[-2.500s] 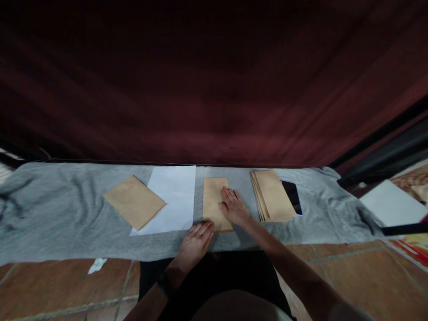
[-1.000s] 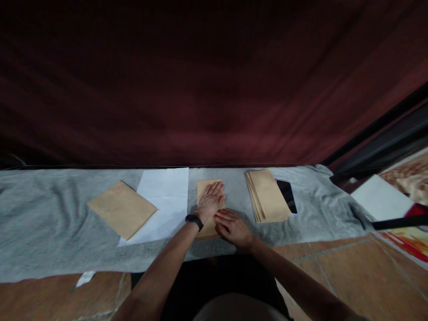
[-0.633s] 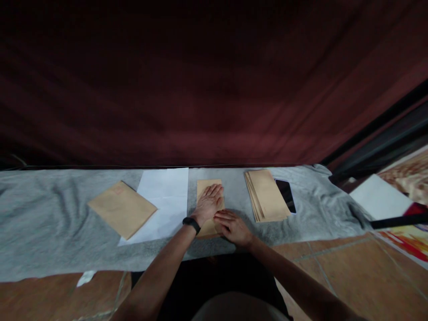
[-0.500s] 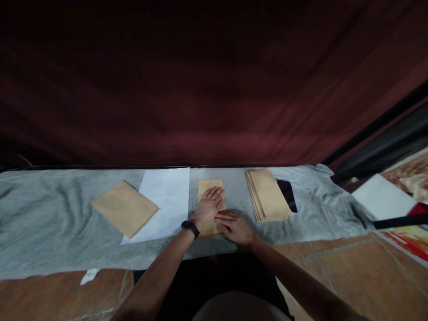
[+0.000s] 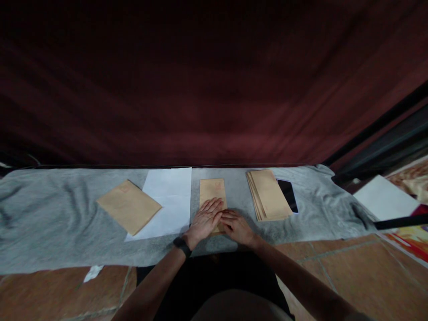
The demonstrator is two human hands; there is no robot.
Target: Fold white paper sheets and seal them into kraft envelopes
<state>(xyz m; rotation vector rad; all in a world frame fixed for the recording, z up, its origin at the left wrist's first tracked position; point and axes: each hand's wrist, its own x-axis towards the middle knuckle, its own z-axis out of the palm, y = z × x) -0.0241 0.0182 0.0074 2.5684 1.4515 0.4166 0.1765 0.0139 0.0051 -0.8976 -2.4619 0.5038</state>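
A brown paper envelope [image 5: 212,187] with red print near its far end lies in front of me on a grey cloth. My left hand [image 5: 206,218], with a dark band at the wrist, lies flat across it, fingers stretched out. Against the envelope's right edge rests my right hand [image 5: 236,226], its fingers extended and touching the left hand's fingertips. Part of the envelope is hidden under both hands. Left of it are sheets of white paper [image 5: 170,200], partly covered by another brown envelope [image 5: 129,207]. To the right sits a stack of brown envelopes [image 5: 270,196].
A dark-screened phone [image 5: 288,196] lies partly under the stack's right side. The grey cloth [image 5: 60,223] spans the surface before a dark red curtain [image 5: 214,98]. A scrap of white paper [image 5: 92,273] is on the tiled floor [image 5: 361,267]. A white board [image 5: 384,197] stands far right.
My left hand has slid toward me along the envelope, uncovering the red print at its far end. My right hand has stayed nearly in place. The view has shifted slightly.
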